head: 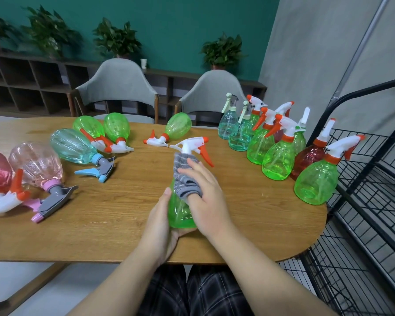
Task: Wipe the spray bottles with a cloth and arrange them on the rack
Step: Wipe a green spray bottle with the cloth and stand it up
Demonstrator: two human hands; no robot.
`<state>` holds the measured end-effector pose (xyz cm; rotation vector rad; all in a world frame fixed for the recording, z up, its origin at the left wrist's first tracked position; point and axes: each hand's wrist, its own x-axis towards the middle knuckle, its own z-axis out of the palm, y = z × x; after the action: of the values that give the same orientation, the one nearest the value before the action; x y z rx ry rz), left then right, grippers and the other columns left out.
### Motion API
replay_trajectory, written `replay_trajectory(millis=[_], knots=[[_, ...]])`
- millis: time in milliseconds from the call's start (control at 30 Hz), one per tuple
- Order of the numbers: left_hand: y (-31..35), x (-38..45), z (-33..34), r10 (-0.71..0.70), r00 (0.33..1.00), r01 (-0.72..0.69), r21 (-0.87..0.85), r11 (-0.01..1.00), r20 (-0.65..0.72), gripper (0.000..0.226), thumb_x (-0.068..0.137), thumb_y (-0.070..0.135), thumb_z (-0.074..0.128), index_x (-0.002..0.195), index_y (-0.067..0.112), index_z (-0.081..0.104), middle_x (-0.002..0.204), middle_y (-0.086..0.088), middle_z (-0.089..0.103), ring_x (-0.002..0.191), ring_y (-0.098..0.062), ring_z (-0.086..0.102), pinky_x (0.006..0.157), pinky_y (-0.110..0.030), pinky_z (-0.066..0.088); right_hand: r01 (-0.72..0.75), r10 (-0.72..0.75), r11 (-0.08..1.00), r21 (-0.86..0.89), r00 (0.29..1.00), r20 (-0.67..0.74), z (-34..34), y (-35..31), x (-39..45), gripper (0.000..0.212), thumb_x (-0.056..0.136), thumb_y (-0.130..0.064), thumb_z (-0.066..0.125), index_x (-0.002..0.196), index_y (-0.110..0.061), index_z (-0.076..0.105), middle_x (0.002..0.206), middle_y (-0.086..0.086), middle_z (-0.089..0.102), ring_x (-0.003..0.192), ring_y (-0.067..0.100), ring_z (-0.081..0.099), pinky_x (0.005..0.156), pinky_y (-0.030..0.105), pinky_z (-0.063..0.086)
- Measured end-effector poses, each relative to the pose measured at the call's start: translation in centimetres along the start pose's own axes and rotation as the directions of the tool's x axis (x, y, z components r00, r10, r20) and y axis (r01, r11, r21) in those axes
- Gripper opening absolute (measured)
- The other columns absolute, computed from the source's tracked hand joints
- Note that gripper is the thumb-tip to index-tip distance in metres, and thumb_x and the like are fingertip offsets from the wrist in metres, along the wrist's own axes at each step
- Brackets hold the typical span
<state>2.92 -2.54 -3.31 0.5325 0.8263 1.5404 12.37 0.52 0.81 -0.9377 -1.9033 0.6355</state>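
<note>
A green spray bottle [180,212] with a white and orange trigger head [193,144] is held upright over the wooden table [123,213]. My left hand [161,224] grips its base from below and the left side. My right hand [205,199] presses a grey cloth [184,176] against the bottle's neck and shoulder, its fingers wrapped in the cloth. Several bottles lie on their sides at the left, among them a teal one [72,145] and a pink one [38,165]. Several upright bottles [276,156] stand at the table's right end. The black wire rack [372,179] stands beside the table on the right.
Two grey chairs [116,87] stand behind the table. A low shelf unit with potted plants [116,39] runs along the green back wall. A green bottle [315,181] stands close to the table's right edge, beside the rack.
</note>
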Motion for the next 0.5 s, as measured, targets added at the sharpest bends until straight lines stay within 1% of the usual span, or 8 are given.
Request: replay_trajectory(millis=[67, 133, 200, 233, 300, 333, 433, 500], knots=[[0.0, 0.0, -0.1, -0.015, 1.000, 0.015, -0.012, 1.000, 0.011, 0.046, 0.104, 0.041, 0.028, 0.123, 0.016, 0.063, 0.113, -0.010, 0.072, 0.097, -0.019, 0.071, 0.067, -0.040, 0.059, 0.051, -0.051, 0.999, 0.012, 0.999, -0.009, 0.1, 0.4, -0.3, 0.054, 0.066, -0.019, 0.037, 0.110, -0.018, 0.069, 0.130, -0.023, 0.047, 0.137, 0.002, 0.028, 0.109, 0.008, 0.011], [0.0, 0.0, 0.0, -0.035, 0.999, 0.035, -0.024, 0.999, 0.025, 0.053, 0.103, 0.046, 0.023, 0.121, 0.016, 0.063, 0.111, -0.011, 0.073, 0.096, -0.020, 0.071, 0.068, -0.041, 0.058, 0.102, -0.101, 0.994, 0.045, 0.995, -0.027, 0.1, 0.9, -0.4, 0.055, 0.061, -0.025, 0.033, 0.100, -0.015, 0.072, 0.124, -0.020, 0.054, 0.134, 0.002, 0.031, 0.110, 0.012, 0.017], [0.1, -0.1, -0.1, -0.037, 0.999, 0.039, -0.033, 0.999, 0.040, 0.058, 0.102, 0.051, 0.020, 0.122, 0.016, 0.062, 0.112, -0.013, 0.072, 0.098, -0.023, 0.071, 0.073, -0.044, 0.057, 0.157, -0.155, 0.985, 0.077, 0.988, -0.023, -0.1, 1.2, -0.8, 0.051, 0.059, -0.025, 0.034, 0.091, -0.012, 0.071, 0.116, -0.016, 0.062, 0.133, 0.003, 0.036, 0.111, 0.022, 0.023], [0.1, -0.1, -0.1, -0.037, 0.998, 0.039, -0.046, 0.998, 0.049, 0.060, 0.101, 0.053, 0.019, 0.123, 0.017, 0.061, 0.115, -0.013, 0.071, 0.102, -0.024, 0.070, 0.076, -0.045, 0.057, 0.190, -0.189, 0.978, 0.089, 0.982, -0.013, -0.1, 1.4, -1.0, 0.047, 0.058, -0.024, 0.035, 0.087, -0.014, 0.070, 0.112, -0.014, 0.065, 0.132, 0.005, 0.038, 0.111, 0.030, 0.026], [0.1, 0.0, -0.2, -0.049, 0.997, 0.053, -0.065, 0.997, 0.053, 0.064, 0.099, 0.058, 0.018, 0.126, 0.018, 0.059, 0.120, -0.013, 0.069, 0.107, -0.026, 0.068, 0.080, -0.047, 0.057, 0.259, -0.260, 0.958, 0.120, 0.966, -0.005, -0.3, 1.6, -1.4, 0.037, 0.058, -0.022, 0.037, 0.083, -0.023, 0.065, 0.106, -0.011, 0.067, 0.129, 0.010, 0.045, 0.110, 0.044, 0.029], [0.2, 0.0, -0.2, -0.066, 0.996, 0.070, -0.066, 0.995, 0.056, 0.067, 0.098, 0.061, 0.018, 0.127, 0.017, 0.059, 0.121, -0.014, 0.069, 0.107, -0.026, 0.068, 0.081, -0.046, 0.057, 0.285, -0.286, 0.948, 0.139, 0.958, -0.016, -0.3, 1.7, -1.7, 0.034, 0.059, -0.022, 0.037, 0.082, -0.026, 0.062, 0.104, -0.010, 0.068, 0.127, 0.011, 0.048, 0.110, 0.046, 0.029], [0.3, -0.1, -0.3, -0.093, 0.994, 0.097, -0.066, 0.993, 0.065, 0.074, 0.090, 0.067, 0.028, 0.129, 0.013, 0.059, 0.121, -0.018, 0.068, 0.107, -0.028, 0.067, 0.080, -0.041, 0.058, 0.285, -0.287, 0.928, 0.242, 0.958, -0.027, -0.4, 1.9, -2.2, 0.031, 0.064, -0.020, 0.039, 0.079, -0.025, 0.066, 0.091, -0.006, 0.071, 0.118, 0.013, 0.056, 0.112, 0.039, 0.027], [0.3, -0.1, -0.4, -0.069, 0.996, 0.073, -0.057, 0.996, 0.061, 0.075, 0.084, 0.067, 0.037, 0.127, 0.011, 0.060, 0.121, -0.019, 0.068, 0.109, -0.028, 0.067, 0.081, -0.038, 0.059, 0.277, -0.283, 0.923, 0.267, 0.959, -0.016, -0.6, 2.0, -2.6, 0.030, 0.070, -0.020, 0.042, 0.076, -0.017, 0.071, 0.083, -0.005, 0.071, 0.108, 0.017, 0.062, 0.110, 0.036, 0.029]])
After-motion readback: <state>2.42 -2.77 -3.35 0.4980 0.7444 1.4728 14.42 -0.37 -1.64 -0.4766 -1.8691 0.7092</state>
